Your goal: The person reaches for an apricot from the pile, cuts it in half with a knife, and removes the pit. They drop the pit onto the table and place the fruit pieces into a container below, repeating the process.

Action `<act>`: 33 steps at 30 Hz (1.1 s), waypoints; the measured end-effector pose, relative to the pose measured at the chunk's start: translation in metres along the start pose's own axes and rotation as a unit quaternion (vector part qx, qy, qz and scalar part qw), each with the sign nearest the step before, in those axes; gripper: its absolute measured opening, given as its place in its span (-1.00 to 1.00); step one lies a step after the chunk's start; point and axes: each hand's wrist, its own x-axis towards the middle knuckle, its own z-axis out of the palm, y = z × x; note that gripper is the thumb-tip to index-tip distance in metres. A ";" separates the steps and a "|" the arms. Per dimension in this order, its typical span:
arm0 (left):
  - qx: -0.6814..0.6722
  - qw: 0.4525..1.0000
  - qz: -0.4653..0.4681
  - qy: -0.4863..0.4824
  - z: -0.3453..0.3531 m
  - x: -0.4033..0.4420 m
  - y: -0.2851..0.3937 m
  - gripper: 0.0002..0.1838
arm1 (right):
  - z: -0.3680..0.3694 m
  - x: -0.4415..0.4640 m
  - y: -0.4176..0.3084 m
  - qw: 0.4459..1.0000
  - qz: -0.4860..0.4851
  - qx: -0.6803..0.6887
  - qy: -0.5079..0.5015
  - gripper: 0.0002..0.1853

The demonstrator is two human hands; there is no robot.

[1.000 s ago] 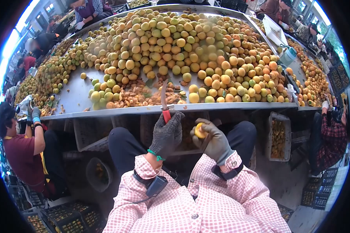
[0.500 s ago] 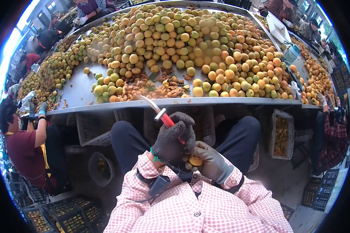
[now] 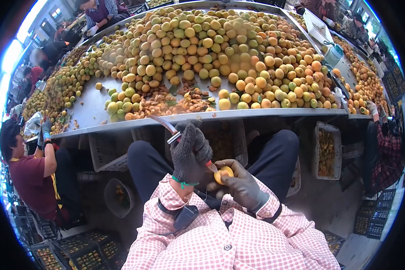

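My left hand (image 3: 192,150), in a dark knit glove, is closed around a knife (image 3: 165,125). Its curved blade points up and to the left, and most of the handle is hidden by my fingers. The handle's red lower end, with a pale tip, sticks out below and meets an apricot (image 3: 224,174). My right hand (image 3: 245,186), in a grey-brown glove, grips that apricot between thumb and fingers, its yellow face turned to my left hand. Both hands are close together above my lap, below the table edge.
A metal table (image 3: 92,105) bears a large heap of apricots (image 3: 189,40) and a pile of split pieces (image 3: 159,105). Crates (image 3: 327,150) and a bucket (image 3: 118,198) stand under it. People sit at left (image 3: 31,171) and right (image 3: 384,157).
My left hand has moved slightly up and left, tilting the knife and bringing its lower end to the apricot. My right hand has raised and turned the apricot, showing more of it.
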 end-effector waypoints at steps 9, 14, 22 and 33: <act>0.028 0.996 0.080 -0.027 0.011 -0.008 -0.001 -0.79 | 0.009 -0.003 0.009 0.979 -0.115 -0.170 0.013 -0.62; -0.024 0.998 0.066 0.005 0.014 -0.011 -0.011 -0.82 | 0.011 -0.002 0.012 0.973 -0.131 -0.188 0.032 -0.61; -0.008 0.992 0.093 -0.086 0.022 -0.012 0.008 -0.83 | 0.013 -0.008 0.001 0.970 -0.144 -0.190 0.039 -0.67; 0.028 0.986 0.135 -0.090 0.022 -0.016 -0.002 -0.82 | 0.011 -0.009 0.010 0.967 -0.162 -0.197 0.009 -0.64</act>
